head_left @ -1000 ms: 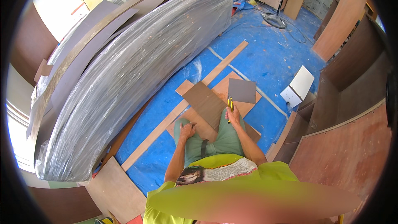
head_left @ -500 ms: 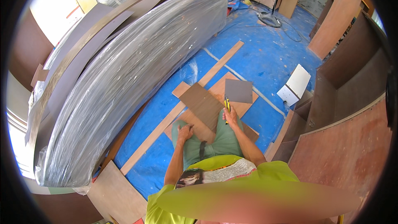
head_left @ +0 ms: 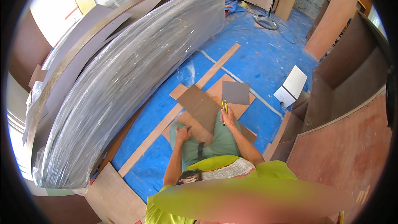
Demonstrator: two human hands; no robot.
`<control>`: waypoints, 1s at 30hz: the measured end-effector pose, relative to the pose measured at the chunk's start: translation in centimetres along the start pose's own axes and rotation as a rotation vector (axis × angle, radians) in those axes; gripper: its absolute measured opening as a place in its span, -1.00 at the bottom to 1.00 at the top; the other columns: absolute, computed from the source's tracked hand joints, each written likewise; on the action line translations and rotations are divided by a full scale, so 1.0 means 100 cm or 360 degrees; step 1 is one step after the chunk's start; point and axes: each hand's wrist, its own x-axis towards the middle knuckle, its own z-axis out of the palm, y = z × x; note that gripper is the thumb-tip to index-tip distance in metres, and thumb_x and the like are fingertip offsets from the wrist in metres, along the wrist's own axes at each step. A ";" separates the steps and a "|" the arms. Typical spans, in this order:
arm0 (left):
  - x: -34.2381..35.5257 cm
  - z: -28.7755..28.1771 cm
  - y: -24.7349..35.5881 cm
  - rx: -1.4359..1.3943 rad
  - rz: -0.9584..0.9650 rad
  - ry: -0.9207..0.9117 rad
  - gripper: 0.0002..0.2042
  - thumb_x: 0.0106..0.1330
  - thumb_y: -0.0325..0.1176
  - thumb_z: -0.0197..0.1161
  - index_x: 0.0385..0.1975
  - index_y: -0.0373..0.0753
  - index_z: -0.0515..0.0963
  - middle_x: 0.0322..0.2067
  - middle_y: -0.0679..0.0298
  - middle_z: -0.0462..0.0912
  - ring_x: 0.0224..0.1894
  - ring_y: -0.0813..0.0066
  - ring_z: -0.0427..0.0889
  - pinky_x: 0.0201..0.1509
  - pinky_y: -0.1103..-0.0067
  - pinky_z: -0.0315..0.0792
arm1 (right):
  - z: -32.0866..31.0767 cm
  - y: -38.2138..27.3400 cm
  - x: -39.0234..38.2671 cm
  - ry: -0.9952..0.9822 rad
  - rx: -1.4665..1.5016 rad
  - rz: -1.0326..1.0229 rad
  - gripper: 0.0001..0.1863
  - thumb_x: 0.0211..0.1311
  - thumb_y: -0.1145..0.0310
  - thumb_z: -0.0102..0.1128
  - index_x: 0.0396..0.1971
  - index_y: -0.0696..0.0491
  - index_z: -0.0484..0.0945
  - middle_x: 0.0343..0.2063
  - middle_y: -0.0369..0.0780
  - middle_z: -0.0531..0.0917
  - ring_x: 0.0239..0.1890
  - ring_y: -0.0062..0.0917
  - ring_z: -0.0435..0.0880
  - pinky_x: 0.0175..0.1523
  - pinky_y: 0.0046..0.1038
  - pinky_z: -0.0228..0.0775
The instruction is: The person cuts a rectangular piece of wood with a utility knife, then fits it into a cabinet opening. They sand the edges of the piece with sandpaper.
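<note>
My right hand (head_left: 228, 118) is closed around a yellow-and-black utility knife (head_left: 224, 105), held above my right knee with its front end pointing away from me. My left hand (head_left: 182, 134) rests on my left knee, fingers curled together; a small dark spot shows at the fingertips, too small to name. Between and beyond my knees lies a dark brown board (head_left: 198, 107) on top of lighter wood pieces. A grey rectangular sheet (head_left: 236, 93) lies just past the knife, on a light brown board (head_left: 224, 84). Under the boards runs a long narrow wood strip (head_left: 151, 142).
A blue sheet (head_left: 257, 64) covers the floor. Large panels in clear plastic wrap (head_left: 137, 66) lean along the left. Brown cabinet carcasses (head_left: 348, 87) and a white box (head_left: 292, 86) stand to the right, a pedestal fan (head_left: 266, 21) at the back. A plywood board (head_left: 114, 195) lies near left.
The view has shifted slightly, so the whole scene sits a little to the left. Both hands keep nearly the same pose, the knife still in my right hand.
</note>
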 end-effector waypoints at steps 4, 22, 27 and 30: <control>-0.003 -0.002 0.002 -0.0059 0.0030 0.0065 -0.63 0.34 -0.23 0.08 0.14 -0.03 0.56 0.05 0.26 0.67 0.21 0.31 0.55 0.51 0.00 -0.20 | 0.000 -0.001 -0.001 -0.0001 -0.0008 0.0049 -0.70 0.33 0.29 0.16 -0.06 0.15 0.45 -0.56 -0.23 0.60 -0.60 -0.56 0.62 -0.49 -0.46 0.56; 0.005 0.011 -0.010 -0.0019 0.0063 0.0146 -0.63 0.34 -0.25 0.04 0.10 -0.05 0.58 0.01 0.25 0.70 0.14 0.26 0.61 0.48 -0.08 -0.12 | 0.002 -0.004 -0.003 -0.0044 -0.0090 0.0036 -0.75 0.38 0.27 0.15 -0.10 0.10 0.43 -0.54 -0.23 0.59 -0.60 -0.57 0.60 -0.49 -0.48 0.57; 0.004 0.013 -0.010 0.0034 0.0050 0.0153 -0.64 0.35 -0.24 0.03 0.10 -0.05 0.58 0.02 0.25 0.70 0.13 0.27 0.61 0.46 -0.11 -0.11 | 0.002 -0.003 -0.004 -0.0053 -0.0098 0.0003 -0.76 0.38 0.27 0.15 -0.13 0.11 0.43 -0.55 -0.24 0.59 -0.61 -0.57 0.59 -0.51 -0.48 0.55; 0.005 0.009 -0.008 -0.0017 0.0009 0.0107 -0.64 0.36 -0.22 0.04 0.10 -0.05 0.58 0.02 0.25 0.69 0.13 0.26 0.61 0.45 -0.12 -0.12 | 0.002 -0.006 -0.003 -0.0091 -0.0126 -0.0029 -0.69 0.38 0.28 0.14 -0.02 0.12 0.38 -0.56 -0.24 0.58 -0.62 -0.57 0.59 -0.51 -0.48 0.53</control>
